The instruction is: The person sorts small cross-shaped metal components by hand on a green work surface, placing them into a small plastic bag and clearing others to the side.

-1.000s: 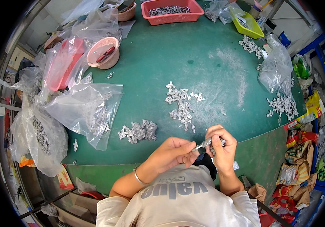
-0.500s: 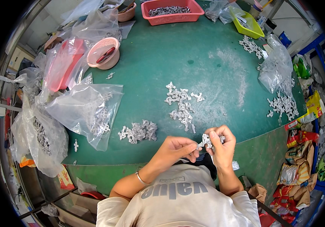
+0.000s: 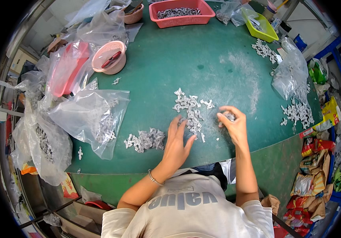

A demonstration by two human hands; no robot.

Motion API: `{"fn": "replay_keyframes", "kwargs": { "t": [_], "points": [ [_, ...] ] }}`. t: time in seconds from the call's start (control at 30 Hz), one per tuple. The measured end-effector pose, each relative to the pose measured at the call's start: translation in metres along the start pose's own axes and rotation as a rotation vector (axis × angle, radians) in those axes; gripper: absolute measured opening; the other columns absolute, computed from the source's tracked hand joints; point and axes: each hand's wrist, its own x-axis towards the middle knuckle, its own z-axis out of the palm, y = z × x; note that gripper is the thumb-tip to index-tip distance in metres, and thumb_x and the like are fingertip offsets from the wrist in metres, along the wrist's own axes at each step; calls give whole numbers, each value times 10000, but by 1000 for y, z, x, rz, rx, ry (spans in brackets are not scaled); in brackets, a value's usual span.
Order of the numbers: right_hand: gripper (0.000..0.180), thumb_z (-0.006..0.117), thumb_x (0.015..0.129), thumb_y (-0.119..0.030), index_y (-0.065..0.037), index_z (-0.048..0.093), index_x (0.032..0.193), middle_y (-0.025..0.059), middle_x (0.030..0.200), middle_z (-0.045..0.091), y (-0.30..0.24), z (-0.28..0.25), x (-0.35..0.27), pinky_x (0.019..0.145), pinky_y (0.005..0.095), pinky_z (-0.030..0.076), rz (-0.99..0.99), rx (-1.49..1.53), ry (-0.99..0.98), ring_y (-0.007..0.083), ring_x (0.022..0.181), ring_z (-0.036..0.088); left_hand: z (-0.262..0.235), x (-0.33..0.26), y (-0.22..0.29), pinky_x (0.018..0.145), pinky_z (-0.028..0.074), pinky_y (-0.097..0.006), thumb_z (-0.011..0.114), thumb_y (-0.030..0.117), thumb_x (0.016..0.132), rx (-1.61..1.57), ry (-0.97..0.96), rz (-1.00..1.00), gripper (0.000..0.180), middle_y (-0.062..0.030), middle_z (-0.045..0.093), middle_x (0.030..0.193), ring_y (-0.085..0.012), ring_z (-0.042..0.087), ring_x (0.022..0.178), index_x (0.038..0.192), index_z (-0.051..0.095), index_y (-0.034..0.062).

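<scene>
A loose pile of small grey metal castings [image 3: 186,102] lies on the green table before me. My left hand [image 3: 177,139] reaches over the pile's near left edge, fingers spread and thumb apart, with nothing seen in it. Whether its fingertips touch the castings I cannot tell. To the right of the pile, my right hand [image 3: 236,125] curls around a few metal castings [image 3: 229,116], partly hidden by the fingers. A thin metal strip [image 3: 203,137] and a small pale bit [image 3: 217,139] lie between my hands. A second heap of castings [image 3: 144,140] sits left of my left hand.
Clear plastic bags [image 3: 93,119] of parts crowd the table's left side, beside a pink basket [image 3: 111,69] holding a red-handled tool. A red tray [image 3: 182,23] of parts and a yellow-green tray [image 3: 259,33] stand far off. More castings [image 3: 297,113] lie at the right edge.
Both hands have moved forward from the table's near edge and come apart. The left has let go and opened by the pile; the right still holds castings. A small pale bit now lies on the table.
</scene>
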Motion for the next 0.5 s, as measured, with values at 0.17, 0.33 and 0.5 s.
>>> {"fn": "replay_keyframes", "kwargs": {
  "t": [0.17, 0.33, 0.5],
  "points": [
    [254, 667, 663, -55, -31, 624, 912, 182, 843, 592, 1, 18, 28, 635, 428, 463, -380, -856, 88, 363, 737, 577, 12, -1, -5, 1004, 276, -386, 609, 93, 783, 67, -103, 22, 495, -220, 296, 1333, -385, 260, 1254, 1227, 400, 26],
    [158, 641, 708, -67, -32, 629, 862, 160, 821, 602, -4, 13, 33, 616, 393, 463, -415, -982, 32, 329, 716, 588, 8, 0, 1, 998, 287, -406, 611, 70, 775, -92, -145, 14, 458, -214, 310, 1331, -368, 303, 1239, 1201, 445, 35],
    [89, 626, 758, -68, -15, 626, 829, 117, 664, 612, -31, -2, 2, 554, 279, 432, -200, -482, -101, 189, 586, 579, -12, 9, 18, 888, 410, -348, 622, 0, 743, -195, -6, 26, 457, -176, 415, 1239, -290, 443, 1120, 1177, 483, 38]
  ]
}}
